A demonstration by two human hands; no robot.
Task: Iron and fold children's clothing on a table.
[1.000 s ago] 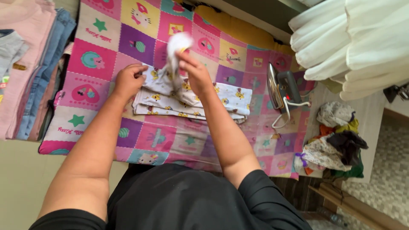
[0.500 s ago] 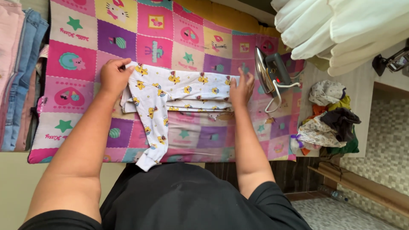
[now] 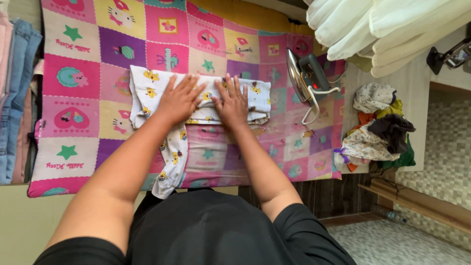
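Standing right of garment (image 3: 147, 86): iron (image 3: 301, 73); clothes pile (image 3: 380, 132) beyond. Garment white, yellow-printed, folded, sleeve hanging. Left hand (image 3: 179, 98), right hand (image 3: 231, 103) flat, fingers spread, pressing it.

The person wears a plain black short-sleeved top. Each sleeve ends above the elbow with a smooth hem. Both forearms are bare. The left hand (image 3: 180, 98) and right hand (image 3: 232, 102) carry no gloves, rings, watch or bracelets.
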